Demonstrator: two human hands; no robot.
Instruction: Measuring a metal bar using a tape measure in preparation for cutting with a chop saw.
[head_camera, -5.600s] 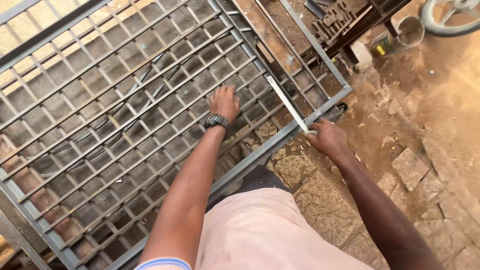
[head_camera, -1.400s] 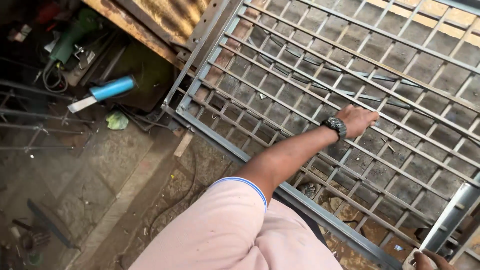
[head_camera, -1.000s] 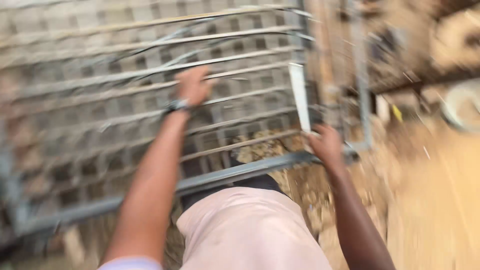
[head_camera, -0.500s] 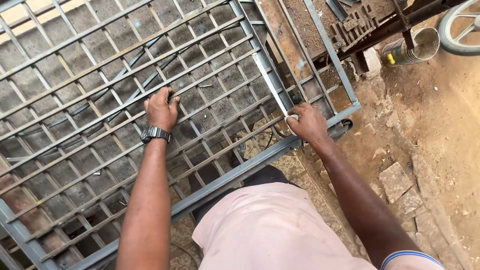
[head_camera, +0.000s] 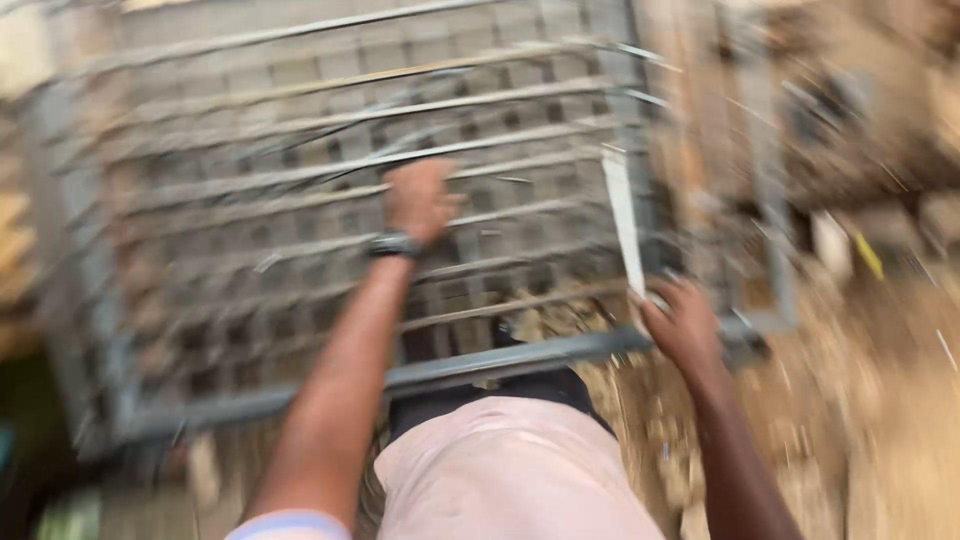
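Note:
The picture is smeared by motion. A large grey metal grille frame (head_camera: 300, 400) of welded crossing bars lies flat on the ground in front of me. My left hand (head_camera: 420, 200), with a dark wristwatch, presses on the bars near the grille's middle. My right hand (head_camera: 682, 322) is closed on the lower end of a long pale flat metal strip (head_camera: 622, 220) that lies over the grille's right part, close to the frame's near rail.
Broken stone paving and sandy ground (head_camera: 880, 420) lie to the right. A second metal frame (head_camera: 770, 200) sits beside the grille at the right. My pale trousers (head_camera: 510, 470) fill the bottom middle. The dark left edge is too blurred to read.
The view has swung and blurred. My left hand sits farther right on the grille than half a second ago; my right hand still holds the metal strip near the frame's near rail.

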